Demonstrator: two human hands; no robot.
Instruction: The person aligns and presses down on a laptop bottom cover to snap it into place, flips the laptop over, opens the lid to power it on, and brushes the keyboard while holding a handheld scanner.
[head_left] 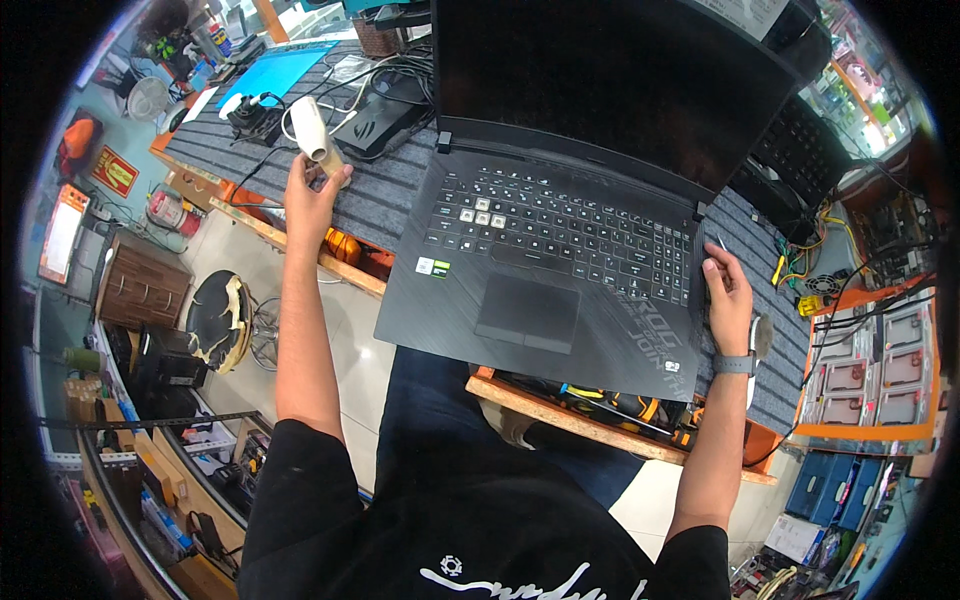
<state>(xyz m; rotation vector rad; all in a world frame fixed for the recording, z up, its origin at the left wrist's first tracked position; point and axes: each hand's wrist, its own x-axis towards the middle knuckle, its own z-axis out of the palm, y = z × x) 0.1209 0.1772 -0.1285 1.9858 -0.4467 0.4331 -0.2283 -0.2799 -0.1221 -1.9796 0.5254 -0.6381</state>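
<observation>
An open black laptop (528, 305) lies in front of me, its dark screen (610, 85) raised. Several pale key spots stand out at the left of its keyboard (570, 235). To the laptop's left, my left hand (312, 200) is closed round the handle of a white hair dryer (312, 130), held above the table with its cord looping behind. Beside the laptop's right edge, my right hand (730, 305) has its fingers curled together. A thin silver tip (722, 243) pokes out past them; most of that tool is hidden.
A black power adapter (375, 122) with tangled cables lies behind the dryer. At right stand a black keyboard (800, 150), a yellow-handled tool (815, 304) and an orange-edged parts case (865, 375). An open drawer (580, 415) of tools juts below the laptop. A round stool (210, 320) stands left.
</observation>
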